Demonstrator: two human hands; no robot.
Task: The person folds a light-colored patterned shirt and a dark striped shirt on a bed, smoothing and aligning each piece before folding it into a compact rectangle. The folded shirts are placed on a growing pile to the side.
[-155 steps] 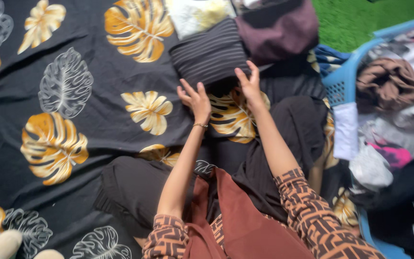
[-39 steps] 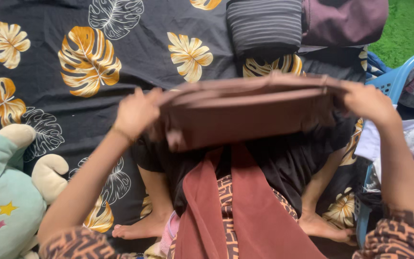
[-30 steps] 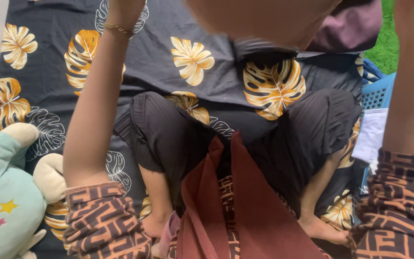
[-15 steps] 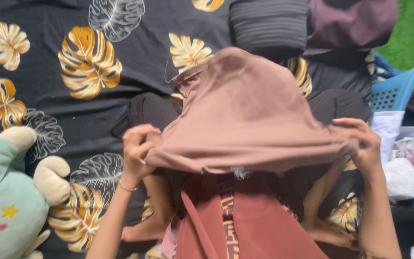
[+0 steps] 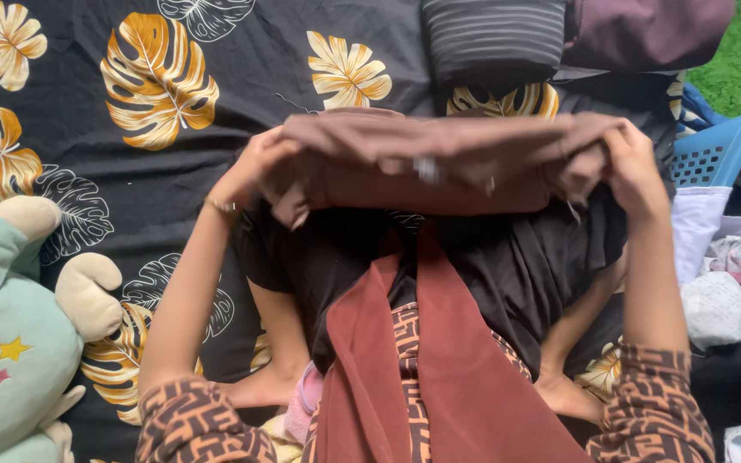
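Raised since before: brown garment [image 5: 439,163] | left hand [image 5: 255,167], right hand [image 5: 632,167] fingers clenched on its ends

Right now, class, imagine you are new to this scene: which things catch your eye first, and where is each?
First, the brown cloth at centre, bunched and stretched between the left hand and the right hand above the lap. Under it lies a black sheet printed with big golden leaves. A mint plush toy sits at lower left, and a blue basket of clothes at the right edge.

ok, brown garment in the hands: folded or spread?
Folded. The brown garment is doubled into a band of layers, gripped at its ends by the left hand and right hand.
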